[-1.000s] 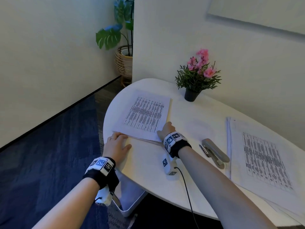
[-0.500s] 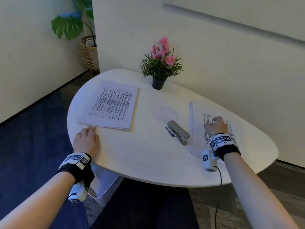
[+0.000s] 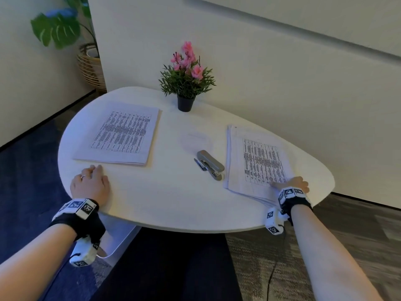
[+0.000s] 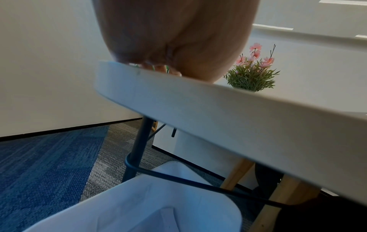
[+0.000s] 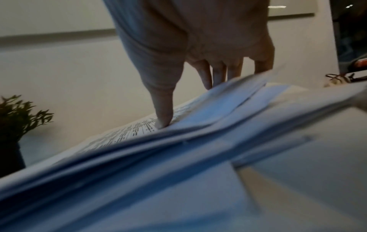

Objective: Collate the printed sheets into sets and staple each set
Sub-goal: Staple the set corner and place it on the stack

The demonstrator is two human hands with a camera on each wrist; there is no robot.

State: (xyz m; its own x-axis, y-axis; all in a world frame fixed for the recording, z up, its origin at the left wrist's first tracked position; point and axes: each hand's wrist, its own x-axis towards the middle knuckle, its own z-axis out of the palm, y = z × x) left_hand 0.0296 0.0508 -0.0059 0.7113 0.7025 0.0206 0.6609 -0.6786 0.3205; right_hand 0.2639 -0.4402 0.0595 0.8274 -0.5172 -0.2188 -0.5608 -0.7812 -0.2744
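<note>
The right hand (image 3: 291,185) pinches the near corner of the top sheets of the right stack (image 3: 257,161), thumb (image 5: 163,109) on top, fingers beneath. The stapler (image 3: 210,164) lies at its nine o'clock. The left hand (image 3: 90,186) rests flat, fingers relaxed, on the table (image 3: 173,198), at six o'clock of the left stack (image 3: 121,133).

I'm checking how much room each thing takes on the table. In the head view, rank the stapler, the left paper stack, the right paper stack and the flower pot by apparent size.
1. Left paper stack and right paper stack: look alike, no ranking.
2. Stapler.
3. Flower pot, counted without its plant; it stands farther away, so this is less sure.
</note>
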